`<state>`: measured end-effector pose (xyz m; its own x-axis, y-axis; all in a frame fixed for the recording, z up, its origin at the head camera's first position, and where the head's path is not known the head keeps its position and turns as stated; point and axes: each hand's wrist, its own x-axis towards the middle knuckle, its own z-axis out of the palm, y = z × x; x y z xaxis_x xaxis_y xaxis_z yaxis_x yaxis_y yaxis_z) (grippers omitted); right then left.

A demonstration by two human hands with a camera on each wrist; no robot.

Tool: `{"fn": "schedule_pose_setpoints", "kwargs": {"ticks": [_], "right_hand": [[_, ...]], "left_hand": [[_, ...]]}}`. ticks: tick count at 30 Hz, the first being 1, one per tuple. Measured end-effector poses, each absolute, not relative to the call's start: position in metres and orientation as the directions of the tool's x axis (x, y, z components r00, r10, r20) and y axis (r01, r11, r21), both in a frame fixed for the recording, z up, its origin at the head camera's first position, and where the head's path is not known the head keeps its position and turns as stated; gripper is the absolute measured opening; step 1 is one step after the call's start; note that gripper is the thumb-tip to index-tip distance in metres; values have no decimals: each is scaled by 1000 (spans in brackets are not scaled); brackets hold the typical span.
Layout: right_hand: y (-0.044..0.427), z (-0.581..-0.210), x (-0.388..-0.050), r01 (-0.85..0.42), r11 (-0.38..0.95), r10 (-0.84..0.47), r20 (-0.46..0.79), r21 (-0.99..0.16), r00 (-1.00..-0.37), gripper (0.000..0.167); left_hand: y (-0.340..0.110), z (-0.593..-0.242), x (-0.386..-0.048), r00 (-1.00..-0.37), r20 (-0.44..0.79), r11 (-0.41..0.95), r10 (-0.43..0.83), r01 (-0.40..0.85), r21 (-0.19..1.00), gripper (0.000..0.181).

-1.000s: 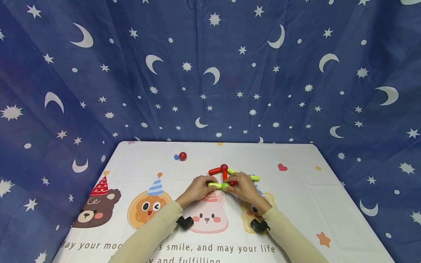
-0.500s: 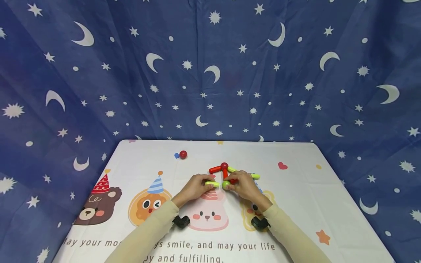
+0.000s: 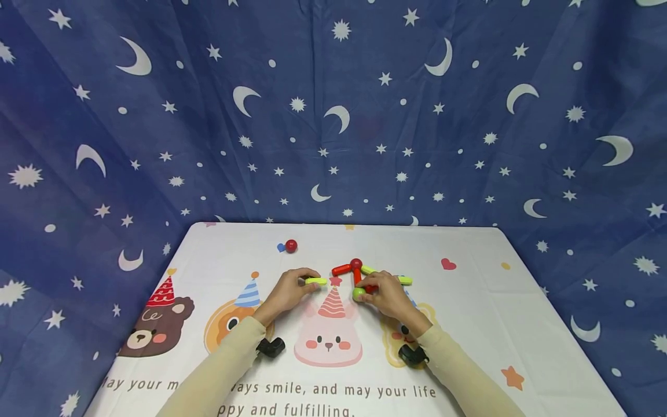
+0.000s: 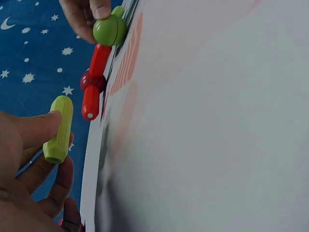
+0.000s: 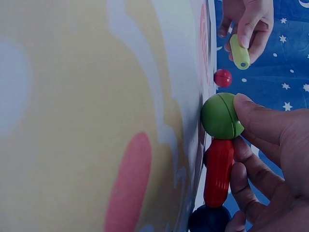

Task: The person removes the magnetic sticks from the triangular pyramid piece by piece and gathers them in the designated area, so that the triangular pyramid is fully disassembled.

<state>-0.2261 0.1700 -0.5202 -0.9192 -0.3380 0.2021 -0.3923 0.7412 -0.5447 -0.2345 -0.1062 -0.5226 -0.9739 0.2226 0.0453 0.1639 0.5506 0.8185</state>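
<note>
The right hand [image 3: 388, 295] pinches the green ball [image 3: 358, 294] from its right side, the thumb laid on it and other fingers curled beside the red rod [image 5: 219, 173] that meets it. At the other end of that rod, away from the green ball, sits a dark blue ball [image 5: 209, 220]. A 2nd red piece, the upright rod [image 3: 356, 277], runs from the green ball to the joined red ball [image 3: 356, 264] on its far side. From there the slanting rod [image 3: 341, 269], also red, points out to the far left of the green ball, and a yellow-green rod [image 3: 367, 270] heads to its far right, partly hidden by the right hand. Another yellow-green end [image 3: 404, 280] shows farther right of the green ball.

The left hand [image 3: 292, 289] pinches 1 loose yellow-green stick [image 3: 316, 281] between thumb and fingers, to the left of the green ball, apart from it and raised off the tablecloth [image 3: 458, 324]. The loose red ball [image 3: 291, 246] rests well beyond the green ball, to its far left. Nearer the person than the green ball is a printed pink rabbit [image 3: 328, 344].
</note>
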Motion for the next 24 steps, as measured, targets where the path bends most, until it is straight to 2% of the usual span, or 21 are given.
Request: {"fn": "schedule_pose_setpoints", "kwargs": {"ticks": [24], "right_hand": [[171,-521,-227,-396,743,-344,199,-539,-918,27]], "left_hand": [[-179,-526,-256,-990,77,645,121,137,752,23]]}}
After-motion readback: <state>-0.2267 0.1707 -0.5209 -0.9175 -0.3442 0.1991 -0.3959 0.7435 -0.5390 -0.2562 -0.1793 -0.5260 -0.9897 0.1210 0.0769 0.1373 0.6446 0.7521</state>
